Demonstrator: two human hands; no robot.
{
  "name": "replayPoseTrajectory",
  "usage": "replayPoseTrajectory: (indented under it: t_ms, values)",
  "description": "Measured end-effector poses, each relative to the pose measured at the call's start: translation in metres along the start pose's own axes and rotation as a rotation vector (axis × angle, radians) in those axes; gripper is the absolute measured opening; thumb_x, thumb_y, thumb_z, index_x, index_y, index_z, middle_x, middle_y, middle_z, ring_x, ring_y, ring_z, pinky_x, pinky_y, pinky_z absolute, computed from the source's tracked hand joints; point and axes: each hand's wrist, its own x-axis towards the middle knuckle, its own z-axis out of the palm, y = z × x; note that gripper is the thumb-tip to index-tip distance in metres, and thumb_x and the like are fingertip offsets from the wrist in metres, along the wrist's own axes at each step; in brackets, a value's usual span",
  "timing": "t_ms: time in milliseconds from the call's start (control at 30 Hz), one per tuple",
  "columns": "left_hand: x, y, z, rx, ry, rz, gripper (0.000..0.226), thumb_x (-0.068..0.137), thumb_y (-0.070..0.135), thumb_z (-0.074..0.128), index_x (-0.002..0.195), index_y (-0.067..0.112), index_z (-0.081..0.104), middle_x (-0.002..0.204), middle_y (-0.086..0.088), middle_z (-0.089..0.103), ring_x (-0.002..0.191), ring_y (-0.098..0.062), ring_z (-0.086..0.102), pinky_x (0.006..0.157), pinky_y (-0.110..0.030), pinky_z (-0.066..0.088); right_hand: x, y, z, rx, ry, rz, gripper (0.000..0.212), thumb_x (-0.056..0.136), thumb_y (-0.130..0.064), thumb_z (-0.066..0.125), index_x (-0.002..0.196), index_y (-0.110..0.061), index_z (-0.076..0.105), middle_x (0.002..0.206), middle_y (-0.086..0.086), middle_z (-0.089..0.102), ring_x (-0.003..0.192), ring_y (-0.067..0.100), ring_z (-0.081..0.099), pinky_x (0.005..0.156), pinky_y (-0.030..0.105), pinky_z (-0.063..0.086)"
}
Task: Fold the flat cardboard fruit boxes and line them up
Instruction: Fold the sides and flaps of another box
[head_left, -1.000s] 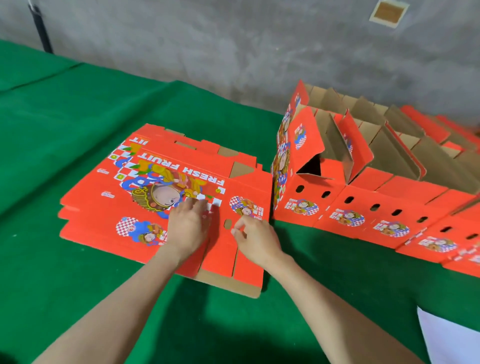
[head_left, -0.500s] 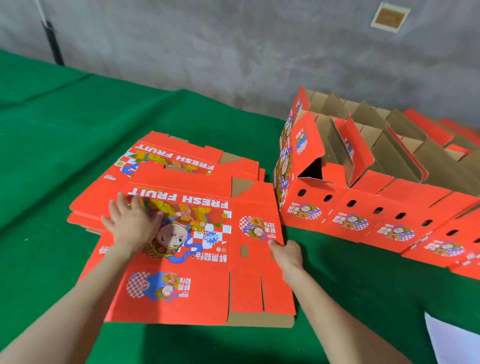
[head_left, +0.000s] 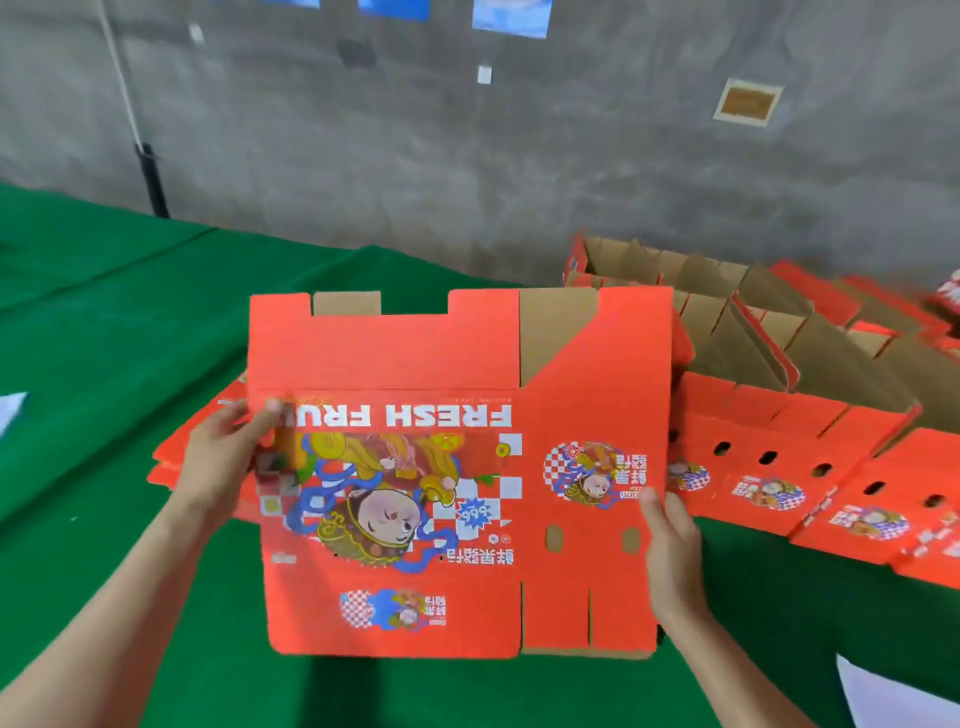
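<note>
Gripping the left edge of the flat fruit box (head_left: 457, 467), the left hand (head_left: 223, 457) has its thumb laid on the printed face beside the "FRESH FRUIT" lettering, with the fingers curled out of sight behind the panel. The right hand (head_left: 670, 551) holds the opposite edge lower down, thumb on the front near the small round emblem and fingers wrapped behind. Between the two hands the box is held up, unfolded and face-on to the camera, with its print upside down and brown cardboard showing at the top notch and the upper right flap. Whether its bottom edge touches the tabletop (head_left: 104, 322) cannot be told. Directly behind the left hand, a stack of flat boxes (head_left: 174, 460) lies on the green surface. To the right, the folded boxes (head_left: 769, 410) stand side by side in a row, open tops showing brown interiors, punched holes along their red fronts. A white sheet (head_left: 893, 701) lies at the near right corner. A grey wall (head_left: 467, 156) stands behind the tabletop.
</note>
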Motion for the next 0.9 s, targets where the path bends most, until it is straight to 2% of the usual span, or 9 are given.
replayPoseTrajectory:
  t_ms: [133,200,233,300,367,433,633,767,900]
  values:
    - [-0.033,0.030,0.035,-0.286,-0.313,-0.168,0.014,0.089,0.015,0.050,0.093,0.009,0.063,0.077,-0.006,0.074,0.061,-0.017,0.070,0.055,-0.030,0.058,0.002,-0.005,-0.064,-0.026,-0.003,0.074,0.028,0.098,-0.018,0.048,0.075,-0.002,0.046,0.070,0.009,0.043,0.061,0.013,0.040,0.057,0.031,0.033]
    - [-0.052,0.038,0.056,-0.319,-0.361,-0.163,0.019,0.089,0.016,0.049,0.091,0.008,0.066,0.077,-0.008,0.074,0.062,-0.019,0.070,0.056,-0.032,0.059,0.002,-0.023,-0.086,-0.080,-0.010,0.061,0.008,0.096,-0.013,0.053,0.090,-0.006,0.054,0.079,0.012,0.053,0.066,0.015,0.051,0.061,0.030,0.043]
    - [-0.062,0.042,0.066,-0.329,-0.375,-0.137,0.021,0.087,0.016,0.050,0.088,0.009,0.069,0.078,-0.008,0.074,0.063,-0.018,0.070,0.056,-0.031,0.059,0.004,-0.033,-0.097,-0.152,0.037,0.004,0.015,0.093,-0.008,0.057,0.107,-0.007,0.055,0.093,0.011,0.059,0.080,0.012,0.057,0.073,0.028,0.048]
    - [-0.081,0.050,0.088,-0.320,-0.419,-0.067,0.024,0.080,0.018,0.052,0.081,0.013,0.075,0.078,-0.007,0.074,0.064,-0.017,0.071,0.057,-0.029,0.058,0.009,-0.060,-0.115,-0.347,0.183,-0.232,0.047,0.088,-0.002,0.062,0.132,0.001,0.044,0.125,0.014,0.052,0.113,0.019,0.050,0.100,0.033,0.040]
    - [-0.098,0.057,0.108,-0.313,-0.468,-0.015,0.025,0.078,0.019,0.052,0.077,0.017,0.077,0.077,-0.006,0.074,0.063,-0.017,0.070,0.058,-0.028,0.058,0.009,-0.091,-0.124,-0.502,0.204,-0.539,0.047,0.086,-0.007,0.062,0.130,0.003,0.048,0.125,0.012,0.049,0.108,0.020,0.048,0.095,0.029,0.040]
    - [-0.110,0.061,0.125,-0.321,-0.494,0.001,0.026,0.078,0.019,0.052,0.077,0.016,0.077,0.076,-0.006,0.074,0.064,-0.017,0.071,0.059,-0.028,0.058,0.009,-0.113,-0.128,-0.611,0.058,-0.662,0.041,0.086,-0.013,0.063,0.125,-0.003,0.054,0.115,-0.001,0.048,0.086,0.009,0.047,0.077,0.022,0.040]
    - [-0.140,0.062,0.153,-0.391,-0.503,0.041,0.026,0.079,0.019,0.051,0.081,0.015,0.077,0.081,-0.007,0.075,0.069,-0.019,0.071,0.063,-0.031,0.059,0.020,-0.140,-0.147,-0.692,-0.106,-0.464,0.041,0.078,-0.027,0.074,0.112,-0.016,0.054,0.094,-0.007,0.050,0.084,0.009,0.046,0.069,0.023,0.029]
    - [-0.158,0.051,0.165,-0.383,-0.504,0.054,0.025,0.081,0.019,0.053,0.087,0.013,0.076,0.085,-0.011,0.074,0.072,-0.023,0.072,0.063,-0.032,0.059,0.023,-0.144,-0.167,-0.683,-0.270,-0.244,0.028,0.083,-0.033,0.070,0.092,-0.015,0.050,0.067,-0.006,0.060,0.051,0.013,0.059,0.044,0.017,0.036]
    - [-0.169,0.042,0.175,-0.406,-0.466,0.031,0.023,0.079,0.019,0.056,0.090,0.014,0.076,0.088,-0.013,0.074,0.074,-0.024,0.072,0.063,-0.033,0.058,0.016,-0.148,-0.177,-0.425,-0.543,-0.033,0.020,0.094,-0.028,0.055,0.110,-0.030,0.043,0.095,0.001,0.066,0.053,0.028,0.068,0.036,0.023,0.043]
